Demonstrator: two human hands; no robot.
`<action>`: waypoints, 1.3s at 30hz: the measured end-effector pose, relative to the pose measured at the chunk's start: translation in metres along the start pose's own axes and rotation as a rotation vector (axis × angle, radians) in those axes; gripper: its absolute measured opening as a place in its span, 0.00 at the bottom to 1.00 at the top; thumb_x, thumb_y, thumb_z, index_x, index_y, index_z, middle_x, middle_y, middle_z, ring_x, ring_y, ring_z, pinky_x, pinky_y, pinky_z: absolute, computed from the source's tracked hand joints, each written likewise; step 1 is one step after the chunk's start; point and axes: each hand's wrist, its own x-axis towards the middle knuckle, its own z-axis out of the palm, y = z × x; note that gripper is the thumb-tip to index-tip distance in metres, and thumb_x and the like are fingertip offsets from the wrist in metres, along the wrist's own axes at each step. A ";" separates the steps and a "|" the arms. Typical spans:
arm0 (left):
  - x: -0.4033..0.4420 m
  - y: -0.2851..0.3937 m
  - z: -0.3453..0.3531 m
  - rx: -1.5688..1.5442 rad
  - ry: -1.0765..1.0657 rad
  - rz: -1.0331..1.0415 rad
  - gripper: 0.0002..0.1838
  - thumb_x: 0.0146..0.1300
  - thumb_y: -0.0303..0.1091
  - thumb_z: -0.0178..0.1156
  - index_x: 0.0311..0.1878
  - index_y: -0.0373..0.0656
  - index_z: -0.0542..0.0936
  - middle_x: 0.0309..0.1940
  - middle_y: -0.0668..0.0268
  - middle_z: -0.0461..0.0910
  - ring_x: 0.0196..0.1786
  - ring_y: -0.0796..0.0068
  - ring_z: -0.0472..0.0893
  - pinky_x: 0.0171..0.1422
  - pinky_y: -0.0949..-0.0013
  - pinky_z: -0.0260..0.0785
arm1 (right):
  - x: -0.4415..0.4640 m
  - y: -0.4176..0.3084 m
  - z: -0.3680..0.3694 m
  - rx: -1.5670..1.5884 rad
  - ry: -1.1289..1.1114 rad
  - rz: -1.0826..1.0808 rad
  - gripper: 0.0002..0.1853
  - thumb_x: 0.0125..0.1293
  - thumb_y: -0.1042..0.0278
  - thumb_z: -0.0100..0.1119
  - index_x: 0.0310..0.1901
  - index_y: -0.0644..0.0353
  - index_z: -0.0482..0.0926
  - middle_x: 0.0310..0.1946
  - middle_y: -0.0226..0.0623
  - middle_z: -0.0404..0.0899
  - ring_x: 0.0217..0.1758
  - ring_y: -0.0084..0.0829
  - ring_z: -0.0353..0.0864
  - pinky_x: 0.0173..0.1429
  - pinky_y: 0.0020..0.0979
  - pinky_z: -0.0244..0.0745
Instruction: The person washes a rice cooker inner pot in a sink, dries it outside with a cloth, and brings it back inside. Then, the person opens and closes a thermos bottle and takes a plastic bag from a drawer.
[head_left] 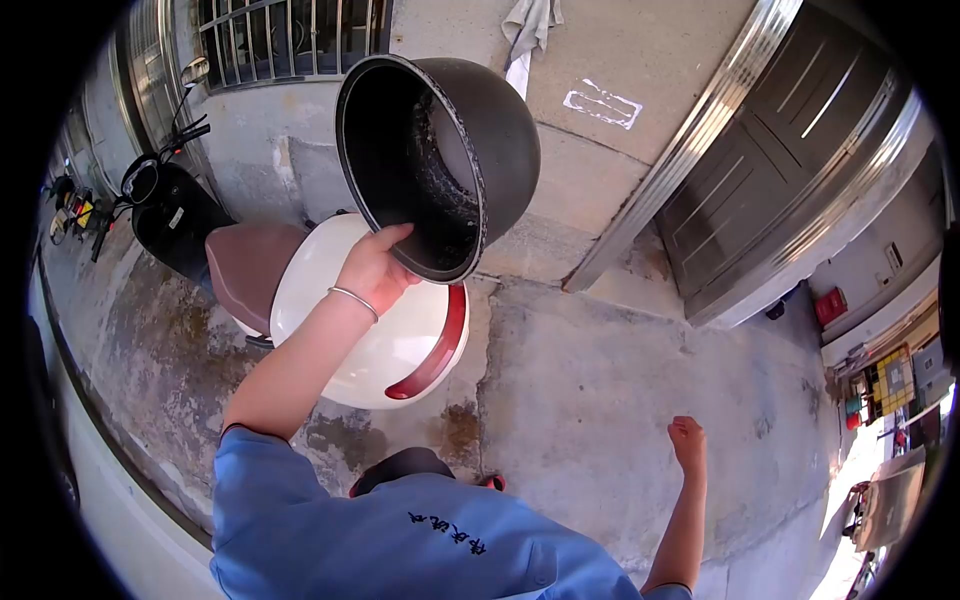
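Observation:
My left hand (375, 270), with a bangle at the wrist, grips the lower rim of a large black cooking pot (510, 140). The thumb lies over the inside edge while the fingers are behind it. Tilted on its side, the pot has its mouth facing left, and whitish residue marks the inner wall. Right behind that hand is a white scooter top box (350, 350) with a red reflector strip; I cannot tell whether they touch. Out to the right, my right hand (687, 440) hangs apart from everything, fingers curled closed, with nothing visible in it.
The scooter's brown seat (255, 272) and black front (175, 220) stand along the wall at left. A cloth (530, 28) hangs on the wall. At right is a grey door (770, 170) in a shiny metal frame. Stained concrete floor (600, 390) lies below.

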 end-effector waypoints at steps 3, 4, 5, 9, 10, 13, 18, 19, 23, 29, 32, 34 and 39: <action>0.015 0.003 0.022 0.165 0.109 0.112 0.07 0.62 0.27 0.49 0.43 0.39 0.71 0.34 0.62 0.80 0.31 0.70 0.80 0.26 0.71 0.69 | 0.102 -0.043 0.005 0.044 0.044 -0.266 0.14 0.51 0.67 0.61 0.41 0.58 0.77 0.46 0.38 0.76 0.53 0.39 0.71 0.56 0.41 0.63; 0.020 0.000 0.038 0.203 0.223 0.179 0.04 0.62 0.28 0.50 0.38 0.40 0.72 0.27 0.64 0.79 0.22 0.73 0.76 0.18 0.72 0.60 | 0.142 -0.047 0.022 0.312 -0.050 -0.320 0.15 0.51 0.66 0.62 0.42 0.56 0.77 0.46 0.37 0.75 0.54 0.39 0.71 0.57 0.41 0.61; 0.029 -0.002 0.046 0.212 0.241 0.190 0.04 0.62 0.28 0.50 0.38 0.40 0.72 0.27 0.64 0.79 0.22 0.73 0.76 0.18 0.72 0.60 | 0.160 -0.084 0.019 0.093 0.071 -0.478 0.14 0.51 0.68 0.61 0.42 0.57 0.77 0.43 0.39 0.77 0.50 0.41 0.73 0.53 0.40 0.65; 0.080 -0.021 0.072 0.352 0.228 0.236 0.06 0.60 0.29 0.52 0.39 0.38 0.69 0.29 0.62 0.77 0.25 0.69 0.77 0.21 0.67 0.64 | 0.246 -0.203 0.030 0.363 0.003 -0.744 0.11 0.52 0.70 0.60 0.38 0.61 0.78 0.38 0.42 0.78 0.41 0.44 0.77 0.46 0.36 0.72; 0.092 -0.031 0.092 0.358 0.247 0.246 0.06 0.60 0.29 0.53 0.38 0.38 0.70 0.27 0.62 0.78 0.22 0.70 0.76 0.19 0.69 0.63 | 0.269 -0.224 0.034 0.407 0.025 -0.807 0.11 0.52 0.70 0.60 0.38 0.61 0.78 0.39 0.43 0.78 0.41 0.44 0.78 0.47 0.36 0.71; 0.142 -0.053 0.114 0.347 0.149 0.210 0.07 0.59 0.29 0.54 0.38 0.37 0.72 0.26 0.63 0.78 0.20 0.71 0.76 0.18 0.69 0.64 | 0.322 -0.285 0.018 0.388 0.044 -0.844 0.11 0.51 0.71 0.60 0.38 0.62 0.78 0.38 0.47 0.78 0.42 0.47 0.77 0.48 0.38 0.72; 0.198 -0.078 0.119 0.314 0.166 0.144 0.07 0.59 0.29 0.54 0.39 0.38 0.72 0.27 0.63 0.78 0.20 0.71 0.75 0.18 0.68 0.64 | 0.430 -0.331 0.008 0.812 0.013 -0.921 0.09 0.48 0.71 0.59 0.33 0.63 0.79 0.27 0.52 0.77 0.36 0.51 0.78 0.38 0.37 0.72; 0.206 -0.079 0.121 0.321 0.173 0.153 0.07 0.59 0.29 0.54 0.39 0.38 0.72 0.27 0.63 0.78 0.20 0.71 0.75 0.18 0.68 0.64 | 0.454 -0.339 0.001 0.824 0.003 -0.910 0.08 0.48 0.70 0.60 0.31 0.63 0.79 0.25 0.52 0.77 0.34 0.49 0.80 0.36 0.36 0.72; 0.230 -0.075 0.126 0.262 0.263 0.145 0.08 0.58 0.29 0.54 0.40 0.38 0.72 0.28 0.62 0.78 0.21 0.70 0.76 0.18 0.68 0.63 | 0.521 -0.399 -0.021 0.730 0.034 -0.811 0.10 0.56 0.67 0.55 0.34 0.64 0.81 0.26 0.43 0.81 0.31 0.31 0.81 0.37 0.29 0.73; 0.274 -0.066 0.121 0.000 0.341 0.267 0.09 0.59 0.27 0.52 0.43 0.39 0.70 0.29 0.61 0.78 0.24 0.68 0.77 0.18 0.66 0.66 | 0.620 -0.507 -0.041 0.712 0.242 -0.865 0.15 0.56 0.61 0.56 0.39 0.65 0.79 0.33 0.47 0.80 0.38 0.41 0.80 0.44 0.36 0.73; 0.288 -0.057 0.127 -0.039 0.380 0.333 0.08 0.59 0.26 0.52 0.43 0.39 0.70 0.31 0.61 0.78 0.28 0.66 0.80 0.22 0.66 0.71 | 0.667 -0.545 -0.036 0.644 0.438 -0.824 0.18 0.54 0.58 0.58 0.40 0.66 0.78 0.35 0.48 0.79 0.40 0.44 0.79 0.47 0.39 0.72; 0.306 -0.057 0.136 -0.148 0.436 0.440 0.09 0.60 0.26 0.52 0.44 0.37 0.71 0.38 0.59 0.78 0.34 0.64 0.81 0.31 0.65 0.77 | 0.698 -0.565 -0.030 0.601 0.577 -0.798 0.19 0.54 0.57 0.58 0.39 0.66 0.77 0.35 0.49 0.79 0.40 0.45 0.79 0.47 0.40 0.72; 0.356 -0.057 0.156 -0.183 0.562 0.577 0.12 0.61 0.24 0.51 0.48 0.36 0.70 0.42 0.58 0.77 0.40 0.63 0.81 0.41 0.63 0.79 | 0.756 -0.593 -0.041 0.521 0.282 -0.790 0.17 0.51 0.59 0.59 0.37 0.63 0.78 0.36 0.48 0.78 0.44 0.46 0.77 0.48 0.41 0.71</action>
